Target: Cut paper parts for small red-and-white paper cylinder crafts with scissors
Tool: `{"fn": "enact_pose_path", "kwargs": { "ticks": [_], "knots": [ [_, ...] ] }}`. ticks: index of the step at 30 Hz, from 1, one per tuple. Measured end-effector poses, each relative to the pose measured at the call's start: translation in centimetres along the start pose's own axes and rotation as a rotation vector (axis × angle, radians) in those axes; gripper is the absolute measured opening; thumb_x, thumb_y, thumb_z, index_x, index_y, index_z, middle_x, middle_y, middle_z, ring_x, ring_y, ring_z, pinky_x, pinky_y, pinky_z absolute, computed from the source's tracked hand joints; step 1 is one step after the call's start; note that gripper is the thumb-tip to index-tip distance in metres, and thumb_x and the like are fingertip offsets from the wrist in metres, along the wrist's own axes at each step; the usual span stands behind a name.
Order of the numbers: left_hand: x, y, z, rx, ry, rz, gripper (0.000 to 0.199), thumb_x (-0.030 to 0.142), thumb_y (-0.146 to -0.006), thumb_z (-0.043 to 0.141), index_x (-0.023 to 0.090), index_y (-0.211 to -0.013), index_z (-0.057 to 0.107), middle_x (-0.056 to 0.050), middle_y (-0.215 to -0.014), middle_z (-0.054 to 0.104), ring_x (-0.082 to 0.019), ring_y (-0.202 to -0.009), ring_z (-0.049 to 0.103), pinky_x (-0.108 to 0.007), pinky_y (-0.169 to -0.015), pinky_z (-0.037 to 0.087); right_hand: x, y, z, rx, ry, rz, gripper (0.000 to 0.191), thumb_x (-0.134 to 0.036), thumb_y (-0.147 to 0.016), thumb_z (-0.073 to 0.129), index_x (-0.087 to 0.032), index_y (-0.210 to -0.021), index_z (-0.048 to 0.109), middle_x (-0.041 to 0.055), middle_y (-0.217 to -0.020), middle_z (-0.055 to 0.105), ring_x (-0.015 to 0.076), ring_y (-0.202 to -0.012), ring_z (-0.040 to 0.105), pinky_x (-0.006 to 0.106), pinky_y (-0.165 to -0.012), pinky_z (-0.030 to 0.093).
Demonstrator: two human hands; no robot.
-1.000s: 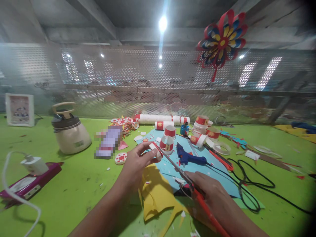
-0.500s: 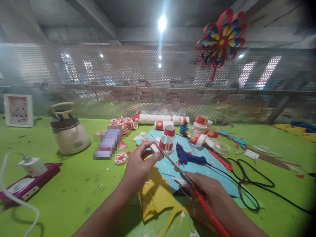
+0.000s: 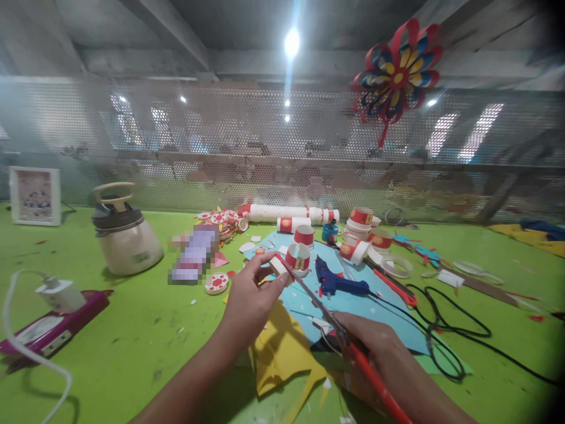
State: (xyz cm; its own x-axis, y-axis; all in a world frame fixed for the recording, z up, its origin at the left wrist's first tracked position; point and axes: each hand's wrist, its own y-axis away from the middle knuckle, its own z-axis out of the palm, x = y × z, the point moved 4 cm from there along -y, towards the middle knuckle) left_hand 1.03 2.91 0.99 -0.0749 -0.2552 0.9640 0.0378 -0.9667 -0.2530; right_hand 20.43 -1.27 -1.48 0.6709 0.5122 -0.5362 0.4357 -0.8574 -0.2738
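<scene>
Between the thumb and fingers of my left hand [image 3: 253,294] is a small white paper cup piece [image 3: 279,266] with a red edge. My right hand [image 3: 375,335] is closed around red-handled scissors [image 3: 324,309]. Their blades reach up and left to the edge of the piece; whether they are cutting it I cannot tell. Just behind the piece stand two red-and-white paper cups [image 3: 298,258]. Yellow paper [image 3: 282,347] lies beneath my hands, and a blue glue gun [image 3: 342,282] rests on a light blue sheet [image 3: 392,318] to the right.
A beige jug [image 3: 128,244] and a purple power strip [image 3: 83,312] with a white charger stand on the left. Several paper cups [image 3: 359,221], a roll of tape [image 3: 397,266] and looped black cable [image 3: 441,312] occupy the right. A decorated disc [image 3: 216,284] lies left of my hand.
The scissors and both hands keep nearly the same place. The view shifts very slightly, and the paper piece is turned a little in my left fingers.
</scene>
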Motion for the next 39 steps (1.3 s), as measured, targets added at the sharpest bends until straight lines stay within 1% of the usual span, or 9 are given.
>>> {"fn": "enact_pose_path", "kwargs": {
  "ticks": [3, 8, 16, 21, 24, 29, 32, 35, 39],
  "knots": [
    [0.02, 0.0, -0.03, 0.005, -0.014, 0.007, 0.042, 0.027, -0.073, 0.07, 0.015, -0.112, 0.058, -0.011, -0.103, 0.071, -0.023, -0.096, 0.066, -0.032, -0.082, 0.054, 0.41, 0.19, 0.34, 0.025, -0.009, -0.018, 0.008, -0.023, -0.08, 0.063, -0.025, -0.088, 0.062, -0.0038, -0.072, 0.063, 0.0154, -0.064, 0.055, 0.022, -0.058, 0.039],
    [0.13, -0.1, -0.05, 0.001, -0.016, 0.03, 0.041, 0.027, -0.074, 0.07, 0.014, -0.111, 0.059, -0.012, -0.105, 0.07, -0.023, -0.098, 0.066, -0.031, -0.083, 0.054, 0.94, 0.19, 0.78, 0.034, -0.001, -0.018, 0.01, -0.027, -0.078, 0.067, -0.024, -0.086, 0.062, -0.0037, -0.072, 0.063, 0.0157, -0.063, 0.054, 0.023, -0.058, 0.039],
    [-0.14, -0.24, -0.13, -0.025, -0.04, 0.035, 0.044, 0.028, -0.074, 0.069, 0.014, -0.114, 0.057, -0.012, -0.106, 0.071, -0.022, -0.099, 0.066, -0.032, -0.084, 0.054, 0.85, 0.11, 0.48, 0.042, -0.048, -0.032, 0.023, -0.027, -0.08, 0.066, -0.026, -0.103, 0.063, -0.0003, -0.089, 0.07, 0.0191, -0.076, 0.063, 0.026, -0.068, 0.044],
    [-0.03, -0.12, -0.12, -0.04, -0.078, 0.053, 0.046, 0.03, -0.075, 0.068, 0.012, -0.116, 0.056, -0.012, -0.102, 0.071, -0.022, -0.096, 0.066, -0.032, -0.082, 0.055, 0.8, 0.0, 0.5, 0.037, -0.034, -0.04, 0.025, -0.029, -0.08, 0.067, -0.027, -0.104, 0.064, -0.001, -0.087, 0.071, 0.0186, -0.075, 0.063, 0.026, -0.067, 0.044],
    [0.13, 0.1, 0.0, -0.024, -0.074, 0.056, 0.046, 0.03, -0.074, 0.069, 0.012, -0.116, 0.057, -0.012, -0.104, 0.071, -0.022, -0.095, 0.067, -0.032, -0.081, 0.055, 0.85, 0.09, 0.65, 0.033, -0.037, -0.032, 0.02, -0.026, -0.08, 0.066, -0.026, -0.1, 0.063, -0.0014, -0.084, 0.07, 0.0179, -0.073, 0.061, 0.025, -0.065, 0.043],
    [0.23, 0.27, 0.1, -0.001, -0.081, 0.056, 0.047, 0.03, -0.073, 0.069, 0.012, -0.115, 0.059, -0.013, -0.103, 0.071, -0.023, -0.094, 0.067, -0.032, -0.079, 0.056, 0.68, 0.31, 0.66, 0.029, -0.034, 0.025, 0.004, -0.021, -0.08, 0.061, -0.022, -0.084, 0.062, -0.0021, -0.073, 0.063, 0.0166, -0.066, 0.055, 0.022, -0.058, 0.039],
    [0.16, 0.21, 0.14, 0.0, -0.063, 0.045, 0.049, 0.029, -0.072, 0.07, 0.012, -0.116, 0.058, -0.013, -0.105, 0.071, -0.023, -0.096, 0.066, -0.033, -0.081, 0.055, 0.26, 0.27, 0.48, -0.001, -0.048, 0.036, 0.006, -0.018, -0.081, 0.058, -0.021, -0.083, 0.062, -0.0024, -0.073, 0.062, 0.0164, -0.068, 0.055, 0.022, -0.059, 0.039],
    [0.24, 0.24, 0.2, 0.013, -0.022, 0.028, 0.048, 0.028, -0.071, 0.072, 0.013, -0.114, 0.059, -0.012, -0.106, 0.071, -0.023, -0.099, 0.065, -0.034, -0.085, 0.053, 0.02, 0.21, 0.28, 0.021, -0.041, 0.03, 0.003, -0.021, -0.08, 0.061, -0.022, -0.083, 0.062, -0.0027, -0.072, 0.062, 0.0162, -0.066, 0.054, 0.022, -0.058, 0.038],
    [0.31, 0.32, 0.14, 0.035, 0.06, -0.026, 0.044, 0.03, -0.07, 0.073, 0.015, -0.111, 0.064, -0.009, -0.095, 0.072, -0.022, -0.091, 0.066, -0.035, -0.084, 0.052, 0.19, 0.28, 0.44, 0.033, -0.037, 0.026, 0.004, -0.021, -0.081, 0.061, -0.022, -0.084, 0.061, -0.0025, -0.074, 0.063, 0.0165, -0.067, 0.054, 0.022, -0.06, 0.039]
  ]
}}
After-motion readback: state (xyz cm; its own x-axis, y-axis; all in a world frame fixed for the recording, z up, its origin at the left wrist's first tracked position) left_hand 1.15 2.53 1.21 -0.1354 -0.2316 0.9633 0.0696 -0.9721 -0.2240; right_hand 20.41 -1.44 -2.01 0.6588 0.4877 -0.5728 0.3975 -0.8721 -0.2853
